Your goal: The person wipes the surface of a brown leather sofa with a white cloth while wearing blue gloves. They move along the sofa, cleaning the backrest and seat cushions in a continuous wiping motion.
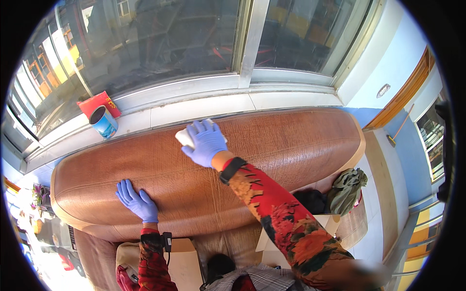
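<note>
A brown leather sofa backrest (284, 142) with stitched seams stretches across the view below a window. In a blue glove, my right hand (207, 143) presses a white cloth (185, 139) onto the backrest's top, close to the sill. The cloth is partly hidden under the palm and fingers. My left hand (137, 202), gloved the same way, rests flat on the front slope of the backrest, lower and to the left. Its fingers are slightly apart and it holds nothing.
On the tiled windowsill (204, 107) stand a blue can (104, 123) and a red packet (97, 103). Open cardboard boxes (182, 256) and an olive garment (347, 191) lie on the seat. A potted plant (39, 194) is at far left, a broom (392, 140) at right.
</note>
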`<state>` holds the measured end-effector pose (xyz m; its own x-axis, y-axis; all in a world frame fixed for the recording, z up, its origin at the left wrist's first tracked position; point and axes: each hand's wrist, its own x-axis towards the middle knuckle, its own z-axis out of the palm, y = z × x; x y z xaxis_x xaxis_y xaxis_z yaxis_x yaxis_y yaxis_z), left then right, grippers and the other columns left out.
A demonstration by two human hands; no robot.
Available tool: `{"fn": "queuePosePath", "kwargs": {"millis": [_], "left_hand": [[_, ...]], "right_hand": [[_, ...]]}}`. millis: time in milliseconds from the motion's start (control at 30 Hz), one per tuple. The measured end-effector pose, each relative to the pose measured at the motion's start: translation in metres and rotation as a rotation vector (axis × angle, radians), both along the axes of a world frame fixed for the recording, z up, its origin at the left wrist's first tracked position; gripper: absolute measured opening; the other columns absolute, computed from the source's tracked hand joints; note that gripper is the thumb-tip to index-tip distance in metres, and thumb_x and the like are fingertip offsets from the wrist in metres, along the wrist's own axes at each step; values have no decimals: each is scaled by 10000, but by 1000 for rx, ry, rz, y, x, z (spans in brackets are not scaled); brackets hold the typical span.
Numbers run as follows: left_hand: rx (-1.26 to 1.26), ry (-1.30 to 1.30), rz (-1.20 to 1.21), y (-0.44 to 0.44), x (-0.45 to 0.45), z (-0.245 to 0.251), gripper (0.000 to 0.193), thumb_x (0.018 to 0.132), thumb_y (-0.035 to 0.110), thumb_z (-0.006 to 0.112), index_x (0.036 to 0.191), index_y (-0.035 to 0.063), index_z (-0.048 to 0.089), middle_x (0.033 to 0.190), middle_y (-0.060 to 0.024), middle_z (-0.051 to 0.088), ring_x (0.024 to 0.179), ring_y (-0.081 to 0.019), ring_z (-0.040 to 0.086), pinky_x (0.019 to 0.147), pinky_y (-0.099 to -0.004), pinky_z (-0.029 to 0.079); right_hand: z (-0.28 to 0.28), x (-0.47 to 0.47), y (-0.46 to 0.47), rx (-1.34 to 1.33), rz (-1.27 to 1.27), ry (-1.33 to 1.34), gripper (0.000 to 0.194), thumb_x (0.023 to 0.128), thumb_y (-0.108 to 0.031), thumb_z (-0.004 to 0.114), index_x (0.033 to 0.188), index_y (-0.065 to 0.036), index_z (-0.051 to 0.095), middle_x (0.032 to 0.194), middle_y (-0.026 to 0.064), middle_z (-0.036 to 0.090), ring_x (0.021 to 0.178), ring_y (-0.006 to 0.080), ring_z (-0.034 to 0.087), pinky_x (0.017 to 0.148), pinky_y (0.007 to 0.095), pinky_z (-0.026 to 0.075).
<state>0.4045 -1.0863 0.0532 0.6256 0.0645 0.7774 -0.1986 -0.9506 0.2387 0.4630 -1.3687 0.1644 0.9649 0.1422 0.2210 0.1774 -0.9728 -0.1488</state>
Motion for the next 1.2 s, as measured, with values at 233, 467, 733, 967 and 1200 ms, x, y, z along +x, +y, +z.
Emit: {"fn": "queuePosePath", "kwargs": {"millis": [233,467,733,967,1200], "left_hand": [[-10,26,-9,1,0,2,533,980,260,433,1443,-1,404,1492,-170,408,1439,-368,308,1208,-558,156],[-6,6,-14,0,0,-1,524,987,264,422,1438,-2,402,1492,-169,407,1439,-376,304,1205,-562,158],[-1,-10,-13,-3,2,-1,525,983,256,422,1436,-9,401,1480,-188,412,1431,-391,311,1198,-571,165],[14,-17,12,1,1,-4,520,997,287,402,1423,-11,412,1470,-194,423,1416,-390,330,1197,-556,177],[-17,5,-21,1,1,-3,536,980,289,423,1426,-8,413,1473,-200,417,1423,-392,318,1197,-560,171]], "right_hand": [[1,12,-33,86,90,2,568,894,-512,547,1288,-103,552,1298,140,565,1263,363,481,1064,498,360],[22,-17,-251,-75,-398,182,604,930,-556,441,1249,-66,594,1235,188,625,1157,374,587,1009,454,454],[20,-26,-293,-44,-539,204,601,925,-562,440,1272,-96,594,1290,178,610,1225,369,551,1069,489,391],[20,19,-77,-121,-142,233,622,921,-584,461,1281,-87,565,1258,190,600,1185,370,563,1018,512,403],[12,32,71,1,150,117,630,913,-525,498,1358,-79,490,1379,153,495,1320,372,421,1096,536,298]]}}
